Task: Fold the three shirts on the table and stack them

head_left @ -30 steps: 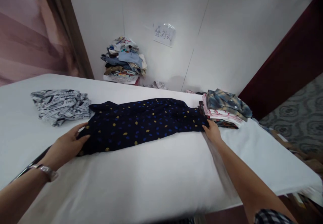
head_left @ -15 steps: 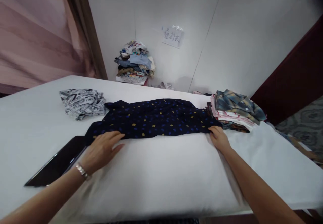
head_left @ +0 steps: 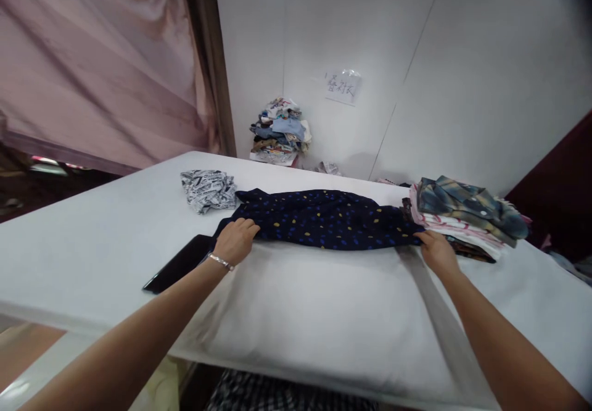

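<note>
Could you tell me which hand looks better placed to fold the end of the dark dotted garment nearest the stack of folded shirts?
Probably the right hand: it rests at the dotted garment end beside the folded stack; the left hand is at the opposite end.

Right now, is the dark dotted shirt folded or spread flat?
Folded: the dark dotted shirt lies as a long narrow band across the table, a hand at each end.

Dark dotted shirt (head_left: 324, 220) lies flat, folded lengthwise.

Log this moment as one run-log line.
left hand: flat on dotted shirt left end | right hand: pinching right end | shirt: flat on table | folded pile: beside right hand
</note>
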A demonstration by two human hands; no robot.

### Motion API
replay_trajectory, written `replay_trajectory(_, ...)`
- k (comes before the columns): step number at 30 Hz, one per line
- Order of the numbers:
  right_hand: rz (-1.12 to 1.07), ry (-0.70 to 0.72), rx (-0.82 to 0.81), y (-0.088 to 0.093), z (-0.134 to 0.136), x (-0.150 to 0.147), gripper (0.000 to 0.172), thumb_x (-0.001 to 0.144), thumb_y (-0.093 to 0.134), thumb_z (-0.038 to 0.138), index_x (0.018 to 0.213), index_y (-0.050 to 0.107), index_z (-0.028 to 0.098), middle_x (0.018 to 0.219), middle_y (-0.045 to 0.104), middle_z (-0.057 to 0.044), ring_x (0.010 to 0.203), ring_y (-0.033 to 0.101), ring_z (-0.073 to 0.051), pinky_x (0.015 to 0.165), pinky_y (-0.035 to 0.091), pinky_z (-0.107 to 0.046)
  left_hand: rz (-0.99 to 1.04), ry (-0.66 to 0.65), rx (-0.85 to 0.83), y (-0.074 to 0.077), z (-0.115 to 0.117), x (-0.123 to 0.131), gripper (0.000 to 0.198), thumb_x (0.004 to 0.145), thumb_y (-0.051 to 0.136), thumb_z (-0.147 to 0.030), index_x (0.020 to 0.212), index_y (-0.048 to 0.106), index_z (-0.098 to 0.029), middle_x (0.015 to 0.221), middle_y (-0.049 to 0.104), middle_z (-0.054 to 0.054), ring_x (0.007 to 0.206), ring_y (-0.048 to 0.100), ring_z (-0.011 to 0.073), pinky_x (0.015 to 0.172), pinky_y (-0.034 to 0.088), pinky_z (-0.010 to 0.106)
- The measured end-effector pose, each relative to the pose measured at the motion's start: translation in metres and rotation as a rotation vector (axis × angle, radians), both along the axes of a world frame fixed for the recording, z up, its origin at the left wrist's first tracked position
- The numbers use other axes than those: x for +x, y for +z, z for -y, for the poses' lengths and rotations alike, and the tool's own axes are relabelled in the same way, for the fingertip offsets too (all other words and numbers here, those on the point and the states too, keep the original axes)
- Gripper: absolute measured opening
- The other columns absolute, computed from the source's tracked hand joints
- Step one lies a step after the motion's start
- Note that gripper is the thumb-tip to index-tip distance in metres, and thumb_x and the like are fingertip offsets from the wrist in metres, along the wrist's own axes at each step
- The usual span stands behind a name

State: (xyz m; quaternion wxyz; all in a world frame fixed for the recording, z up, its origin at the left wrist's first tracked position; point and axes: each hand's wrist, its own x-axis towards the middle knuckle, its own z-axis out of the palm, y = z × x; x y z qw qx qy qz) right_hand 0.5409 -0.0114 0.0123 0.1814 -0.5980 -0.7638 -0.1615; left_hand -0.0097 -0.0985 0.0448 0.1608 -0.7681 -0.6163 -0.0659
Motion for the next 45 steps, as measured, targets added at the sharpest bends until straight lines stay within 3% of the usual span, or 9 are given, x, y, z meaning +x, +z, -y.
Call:
replay_trajectory(3, -0.027, 0.07, 0.156, -0.006, 0.034, 0.034, 0.04, 0.077, 0.039, 0.016, 0.101, 0.071, 0.015, 0.1, 0.067, -0.013, 0.093, 0.06, -0.027, 0.087, 0.049, -0.039, -0.003, -0.117, 0.061, 0.003, 0.033, 0.0, 0.031, 0.087, 0.039, -0.01, 0.097, 0.068, -0.017, 0.095, 0.066, 0.01, 0.085, 0.055, 0.024, 0.072, 0.043, 0.038)
replay_trajectory(11, -0.053, 0.093, -0.008, -0.077, 0.107, 0.076, 0.043, 0.069, 0.04, 0.02, 0.096, 0.073, 0.019, 0.102, 0.07, -0.011, 0.091, 0.067, -0.029, 0.083, 0.055, -0.044, 0.312, -0.239, -0.184, -0.031, 0.093, -0.004, 0.03, 0.086, 0.047, -0.019, 0.11, 0.065, -0.02, 0.11, 0.066, 0.008, 0.099, 0.06, 0.0198, 0.087, 0.048, 0.034)
replay_trajectory(15, -0.127, 0.111, 0.037, -0.056, 0.102, 0.036, 0.04, 0.074, 0.041, 0.025, 0.097, 0.073, 0.019, 0.105, 0.07, -0.011, 0.096, 0.066, -0.031, 0.087, 0.053, -0.049, 0.532, -0.062, -0.118, -0.013, 0.075, -0.014, 0.033, 0.09, 0.046, -0.042, 0.107, 0.066, -0.021, 0.113, 0.067, 0.006, 0.105, 0.06, 0.0195, 0.092, 0.047, 0.031)
replay_trajectory(19, -0.342, 0.215, -0.026, -0.038, 0.088, -0.027, 0.036, 0.085, 0.042, 0.037, 0.101, 0.071, 0.021, 0.11, 0.068, -0.009, 0.101, 0.064, -0.025, 0.094, 0.051, -0.043, 0.458, 0.162, -0.115, -0.001, 0.036, -0.013, 0.038, 0.092, 0.04, -0.039, 0.113, 0.065, -0.019, 0.119, 0.066, 0.007, 0.111, 0.057, 0.0213, 0.099, 0.043, 0.033)
replay_trajectory(24, -0.387, 0.296, -0.174, -0.057, 0.074, -0.071, 0.041, 0.087, 0.043, 0.043, 0.107, 0.07, 0.02, 0.123, 0.063, -0.012, 0.116, 0.057, -0.028, 0.101, 0.046, -0.048, 0.293, 0.208, -0.253, -0.008, -0.005, -0.002, 0.033, 0.088, 0.048, -0.036, 0.11, 0.067, -0.021, 0.118, 0.067, 0.007, 0.114, 0.056, 0.0239, 0.097, 0.041, 0.034)
replay_trajectory(28, -0.367, 0.306, -0.179, -0.073, 0.072, -0.069, 0.043, 0.089, 0.042, 0.042, 0.115, 0.067, 0.019, 0.134, 0.055, -0.013, 0.127, 0.048, -0.03, 0.107, 0.039, -0.052, 0.24, 0.24, -0.292, -0.007, -0.021, -0.002, 0.017, 0.077, 0.06, -0.027, 0.088, 0.072, -0.022, 0.099, 0.072, 0.007, 0.099, 0.062, 0.0247, 0.087, 0.044, 0.034)
replay_trajectory(31, -0.369, 0.304, -0.171, -0.077, 0.072, -0.065, 0.044, 0.09, 0.042, 0.043, 0.117, 0.066, 0.018, 0.137, 0.053, -0.013, 0.131, 0.043, -0.031, 0.108, 0.038, -0.052, 0.232, 0.263, -0.207, 0.0, -0.03, -0.003, 0.023, 0.085, 0.051, -0.029, 0.093, 0.071, -0.021, 0.104, 0.07, 0.009, 0.104, 0.06, 0.025, 0.088, 0.043, 0.036)
replay_trajectory(37, -0.397, 0.3, -0.203, -0.075, 0.072, -0.065, 0.044, 0.09, 0.042, 0.044, 0.117, 0.067, 0.019, 0.136, 0.054, -0.012, 0.131, 0.043, -0.031, 0.11, 0.036, -0.053, 0.203, 0.263, -0.103, -0.014, -0.023, 0.011, 0.035, 0.085, 0.049, -0.022, 0.117, 0.063, -0.017, 0.134, 0.056, 0.013, 0.129, 0.043, 0.0292, 0.108, 0.029, 0.049)
replay_trajectory(45, -0.421, 0.298, -0.229, -0.079, 0.071, -0.062, 0.042, 0.089, 0.045, 0.046, 0.116, 0.067, 0.022, 0.137, 0.054, -0.011, 0.132, 0.043, -0.031, 0.109, 0.036, -0.054, 0.31, 0.302, -0.246, -0.054, 0.027, 0.013, 0.067, 0.09, 0.04, -0.054, 0.14, 0.042, -0.01, 0.151, 0.035, 0.016, 0.142, 0.026, 0.0295, 0.115, 0.021, 0.048)
